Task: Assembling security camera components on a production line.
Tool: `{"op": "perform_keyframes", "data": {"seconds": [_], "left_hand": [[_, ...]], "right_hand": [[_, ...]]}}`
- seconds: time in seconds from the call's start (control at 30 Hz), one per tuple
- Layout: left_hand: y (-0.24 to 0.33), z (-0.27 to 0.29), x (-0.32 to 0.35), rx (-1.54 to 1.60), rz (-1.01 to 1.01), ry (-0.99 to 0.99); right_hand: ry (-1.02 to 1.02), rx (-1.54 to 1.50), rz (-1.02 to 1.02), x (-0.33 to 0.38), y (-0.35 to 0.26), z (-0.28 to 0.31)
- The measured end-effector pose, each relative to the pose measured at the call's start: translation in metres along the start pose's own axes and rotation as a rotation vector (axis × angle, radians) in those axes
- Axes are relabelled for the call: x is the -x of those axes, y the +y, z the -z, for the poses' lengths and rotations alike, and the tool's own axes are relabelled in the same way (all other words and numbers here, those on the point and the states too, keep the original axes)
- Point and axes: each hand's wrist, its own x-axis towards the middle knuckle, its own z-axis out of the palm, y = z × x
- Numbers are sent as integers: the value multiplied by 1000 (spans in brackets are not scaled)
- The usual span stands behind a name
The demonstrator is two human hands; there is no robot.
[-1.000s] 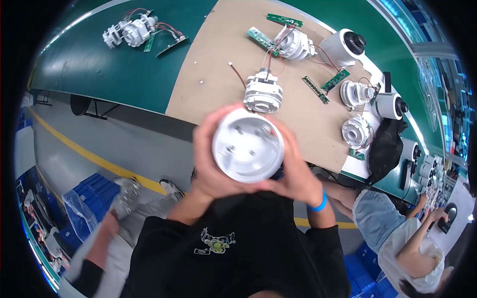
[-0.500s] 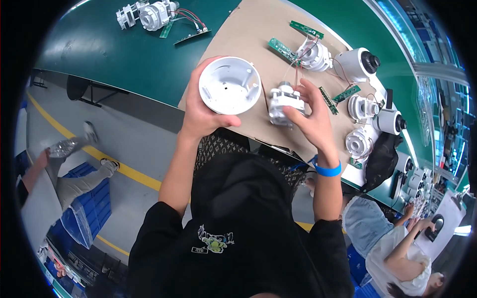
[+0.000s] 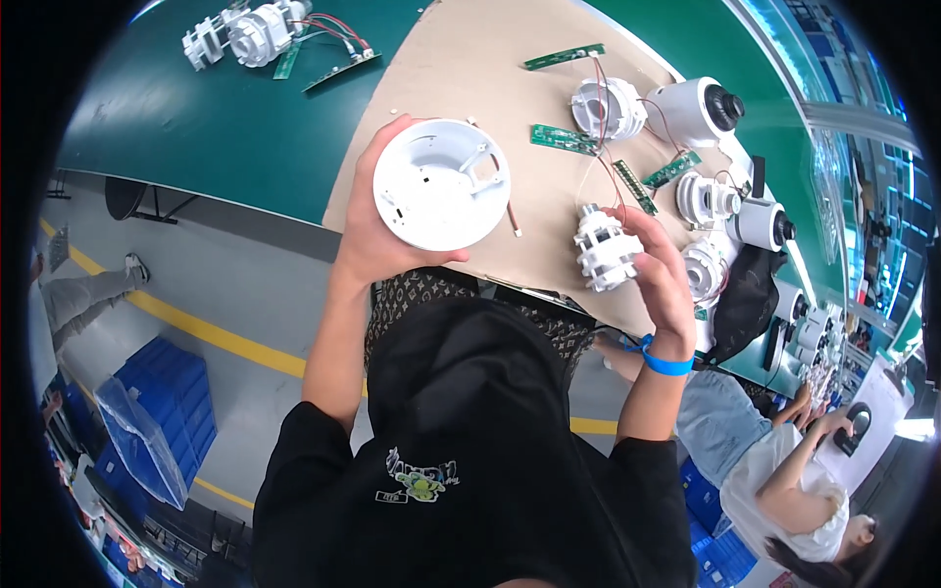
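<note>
My left hand (image 3: pixel 371 227) is wrapped round a white cup-shaped plastic housing (image 3: pixel 446 201), its open side facing up and showing small holes and a bracket inside. To its right, my right hand (image 3: pixel 665 269) grips a white plastic motor assembly (image 3: pixel 606 253) between thumb and fingers, near the table's front edge. Thin wires run from that assembly towards a narrow green circuit board (image 3: pixel 635 186) and a white ring-shaped part (image 3: pixel 610 108) beyond it. Another green circuit board (image 3: pixel 564 138) lies beside the ring. A short dark wire (image 3: pixel 513 218) lies just right of the housing.
Brown paper (image 3: pixel 461 59) covers part of the green table (image 3: pixel 196 118). A white camera-like unit with a black lens (image 3: pixel 696 108) stands at the right, with more white assemblies (image 3: pixel 708 201) and a black bag (image 3: pixel 747 304) nearer. Another wired assembly (image 3: pixel 260 34) is far left. A co-worker (image 3: pixel 784 480) sits at right.
My right hand has moved right and nearer, with the motor assembly now turned in its grip. The housing in my left hand has tilted and shifted slightly left. The wired circuit boards have shifted.
</note>
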Motion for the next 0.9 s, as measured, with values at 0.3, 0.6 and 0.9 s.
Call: {"op": "perform_keyframes", "data": {"seconds": [0.3, 0.6, 0.9], "left_hand": [[3, 1, 2, -17, 116, 121], [3, 1, 1, 42, 191, 156], [-4, 4, 5, 147, 202, 199]], "right_hand": [[339, 875, 300, -20, -68, -16], [-7, -293, 200, -75, -65, -8], [-215, -767, 42, -75, -62, -13]]}}
